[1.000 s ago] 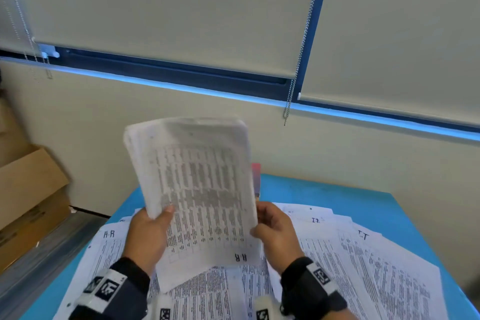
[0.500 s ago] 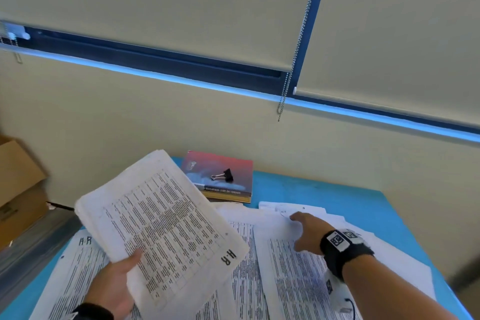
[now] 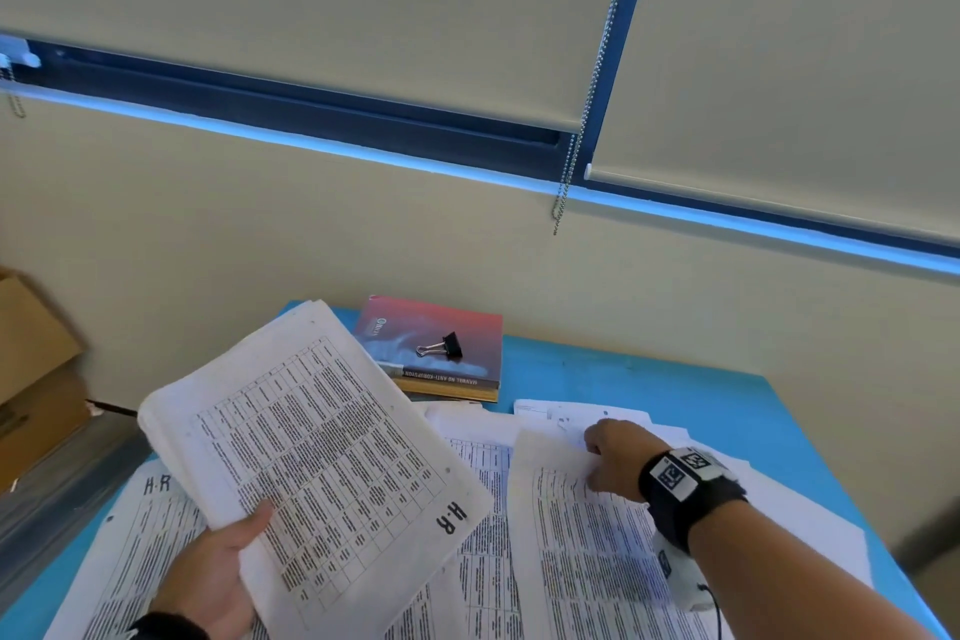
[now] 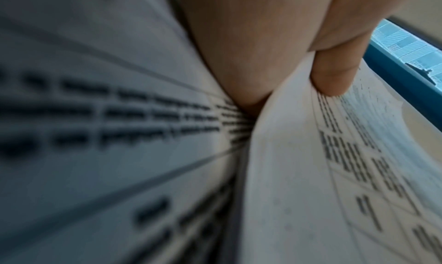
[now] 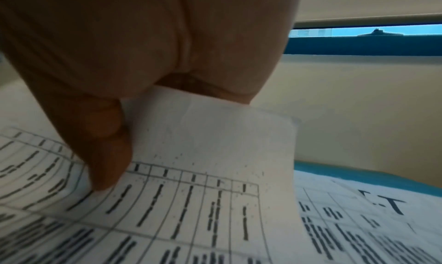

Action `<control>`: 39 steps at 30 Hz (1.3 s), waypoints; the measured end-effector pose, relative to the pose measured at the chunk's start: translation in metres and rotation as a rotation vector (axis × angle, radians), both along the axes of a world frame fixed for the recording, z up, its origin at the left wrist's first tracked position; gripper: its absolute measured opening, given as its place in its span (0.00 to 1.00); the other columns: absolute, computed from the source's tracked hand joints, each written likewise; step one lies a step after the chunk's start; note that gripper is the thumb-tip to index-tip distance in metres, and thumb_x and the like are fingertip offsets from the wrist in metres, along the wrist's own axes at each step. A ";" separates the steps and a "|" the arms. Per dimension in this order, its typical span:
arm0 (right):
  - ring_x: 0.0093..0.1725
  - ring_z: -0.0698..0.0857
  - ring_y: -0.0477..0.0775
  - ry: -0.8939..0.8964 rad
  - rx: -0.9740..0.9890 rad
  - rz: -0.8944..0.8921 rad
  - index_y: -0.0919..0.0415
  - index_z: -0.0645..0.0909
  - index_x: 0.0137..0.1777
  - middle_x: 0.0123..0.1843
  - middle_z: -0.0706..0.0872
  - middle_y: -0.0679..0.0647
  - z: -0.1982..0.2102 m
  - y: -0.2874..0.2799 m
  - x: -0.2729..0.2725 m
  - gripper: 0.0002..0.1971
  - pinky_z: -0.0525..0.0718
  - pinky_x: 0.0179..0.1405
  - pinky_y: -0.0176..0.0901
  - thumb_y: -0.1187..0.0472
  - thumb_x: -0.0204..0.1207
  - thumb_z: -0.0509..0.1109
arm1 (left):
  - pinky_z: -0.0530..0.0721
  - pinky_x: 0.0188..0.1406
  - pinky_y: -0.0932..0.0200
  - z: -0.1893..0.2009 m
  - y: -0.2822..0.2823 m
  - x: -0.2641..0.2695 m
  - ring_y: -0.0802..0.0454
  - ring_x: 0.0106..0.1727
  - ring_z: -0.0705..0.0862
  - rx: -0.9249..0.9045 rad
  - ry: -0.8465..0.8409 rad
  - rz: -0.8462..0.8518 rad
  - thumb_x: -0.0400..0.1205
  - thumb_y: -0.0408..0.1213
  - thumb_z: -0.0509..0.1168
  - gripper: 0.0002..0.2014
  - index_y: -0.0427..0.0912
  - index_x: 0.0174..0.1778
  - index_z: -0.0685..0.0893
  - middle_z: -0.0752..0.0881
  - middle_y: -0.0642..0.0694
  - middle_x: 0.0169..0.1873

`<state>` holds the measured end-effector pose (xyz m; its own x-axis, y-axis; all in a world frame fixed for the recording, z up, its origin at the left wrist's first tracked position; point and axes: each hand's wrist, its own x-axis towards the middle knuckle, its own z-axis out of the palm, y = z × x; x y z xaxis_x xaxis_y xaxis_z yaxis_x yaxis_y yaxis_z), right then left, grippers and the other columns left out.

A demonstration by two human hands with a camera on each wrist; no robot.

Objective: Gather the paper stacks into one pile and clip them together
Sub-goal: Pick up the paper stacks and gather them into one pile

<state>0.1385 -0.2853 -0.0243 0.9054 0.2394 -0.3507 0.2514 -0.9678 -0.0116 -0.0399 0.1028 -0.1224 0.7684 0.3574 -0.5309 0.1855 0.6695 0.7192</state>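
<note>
A cardboard box [image 3: 31, 359] sits at far left, beside a blue table [image 3: 649, 379]. The left hand [image 3: 208, 582] grips a thick stack [image 3: 311, 452] of printed sheets marked "H.R", thumb on top and fingers beneath, holding it tilted above the table. Loose printed sheets [image 3: 483, 535] lie spread over the tabletop under and around it. Behind them, against the wall, lies a red book [image 3: 415, 327] with a black binder clip [image 3: 441, 346] resting on its cover. To the right, the right hand [image 3: 615, 457] reaches palm down onto another sheaf [image 3: 582, 561] and pinches its top corner between thumb and curled fingers, lifting that corner off the pages below. A sheet marked "T" [image 5: 392, 205] lies just beside it.
</note>
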 end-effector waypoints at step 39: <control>0.60 0.78 0.54 -0.065 -0.001 -0.077 0.45 0.72 0.65 0.61 0.78 0.47 -0.006 -0.030 0.029 0.33 0.79 0.59 0.53 0.39 0.61 0.78 | 0.68 0.74 0.27 0.006 -0.003 0.006 0.29 0.67 0.80 0.030 -0.032 -0.026 0.76 0.31 0.69 0.16 0.41 0.60 0.86 0.85 0.31 0.64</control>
